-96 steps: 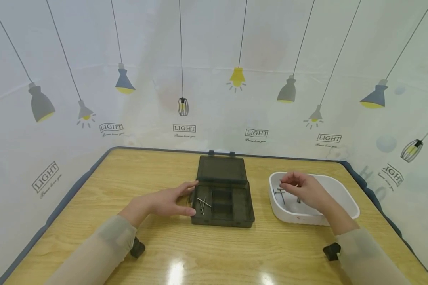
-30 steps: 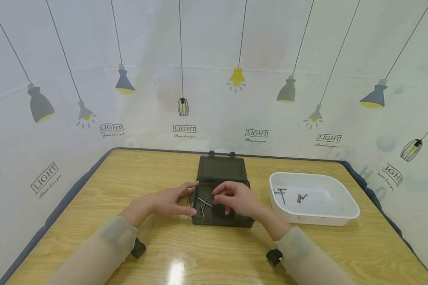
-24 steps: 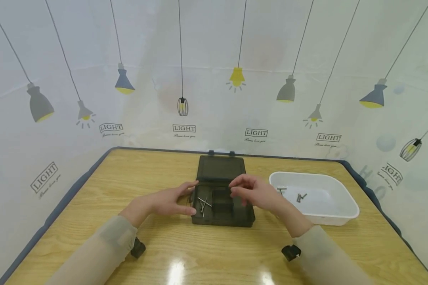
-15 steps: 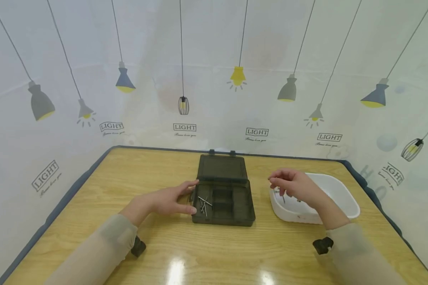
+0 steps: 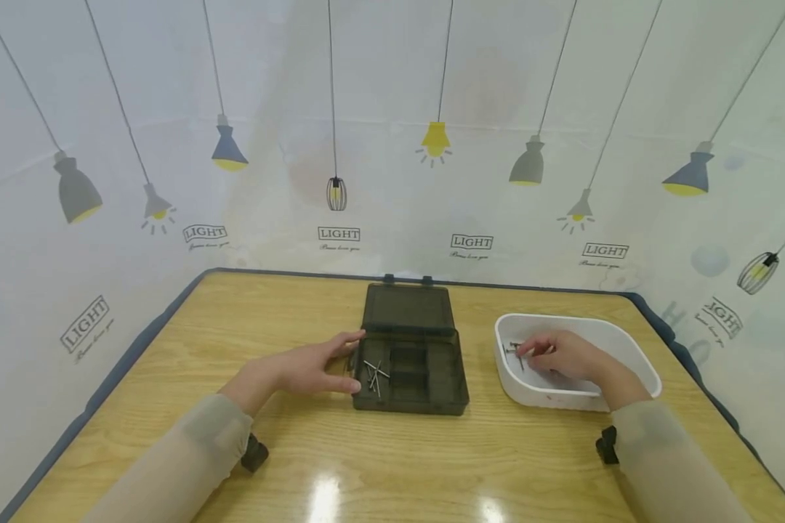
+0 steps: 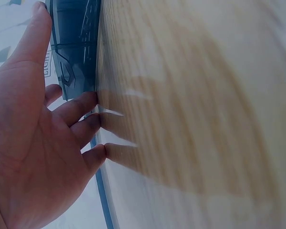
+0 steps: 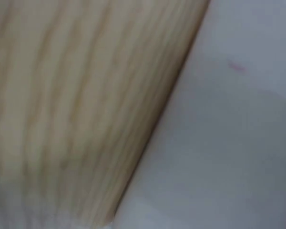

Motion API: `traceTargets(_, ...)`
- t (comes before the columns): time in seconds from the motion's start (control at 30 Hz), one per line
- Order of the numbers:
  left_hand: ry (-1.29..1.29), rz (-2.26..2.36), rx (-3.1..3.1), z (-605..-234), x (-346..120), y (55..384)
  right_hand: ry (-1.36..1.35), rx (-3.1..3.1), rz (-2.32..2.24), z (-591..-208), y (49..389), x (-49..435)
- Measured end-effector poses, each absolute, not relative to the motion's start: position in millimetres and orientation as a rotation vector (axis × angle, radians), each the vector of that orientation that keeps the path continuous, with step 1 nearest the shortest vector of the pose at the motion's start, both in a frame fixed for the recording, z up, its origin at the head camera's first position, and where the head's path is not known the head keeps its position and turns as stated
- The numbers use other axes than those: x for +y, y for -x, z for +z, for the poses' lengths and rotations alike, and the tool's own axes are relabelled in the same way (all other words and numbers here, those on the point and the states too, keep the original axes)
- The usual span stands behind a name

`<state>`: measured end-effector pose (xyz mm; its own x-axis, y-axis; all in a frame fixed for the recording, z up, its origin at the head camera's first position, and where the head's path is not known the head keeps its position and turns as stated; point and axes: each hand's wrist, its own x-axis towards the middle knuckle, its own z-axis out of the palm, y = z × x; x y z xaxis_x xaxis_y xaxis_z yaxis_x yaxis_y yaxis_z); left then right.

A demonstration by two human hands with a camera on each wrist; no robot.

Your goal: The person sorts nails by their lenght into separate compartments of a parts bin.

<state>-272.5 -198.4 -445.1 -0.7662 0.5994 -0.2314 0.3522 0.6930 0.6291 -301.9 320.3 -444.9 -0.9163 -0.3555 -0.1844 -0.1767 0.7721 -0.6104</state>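
In the head view, a dark translucent compartment box [image 5: 408, 374] lies with its lid raised, and several thin metal nails [image 5: 376, 376] lie crossed in its left compartment. My left hand [image 5: 304, 369] rests at the box's left side, thumb by the near corner and index finger by the far one. The left wrist view shows this palm [image 6: 33, 138] with fingers loosely spread against the box and table. My right hand [image 5: 565, 356] reaches into a white tray [image 5: 582, 399], fingertips right at a few nails [image 5: 512, 349]. The tray's middle is hidden behind that hand.
The box's raised lid [image 5: 408, 309] leans back toward the table's far edge. Beneath everything is a wood-grain table [image 5: 275, 450] with a dark border, enclosed by a white printed curtain [image 5: 392, 160]. In the right wrist view the tray's outer wall [image 7: 219, 143] meets the tabletop.
From above the box, my right hand has moved right and down into the tray. The nails in the box's left compartment lie slightly differently. My left hand has stayed at the box.
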Motion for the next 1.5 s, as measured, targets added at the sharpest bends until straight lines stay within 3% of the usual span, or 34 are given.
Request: traceTargets(1.5,-0.748,0.818,2.481,-444.4,-197.1,270.5,0.333,2.755,-0.857,-449.4,304.0,322.7)
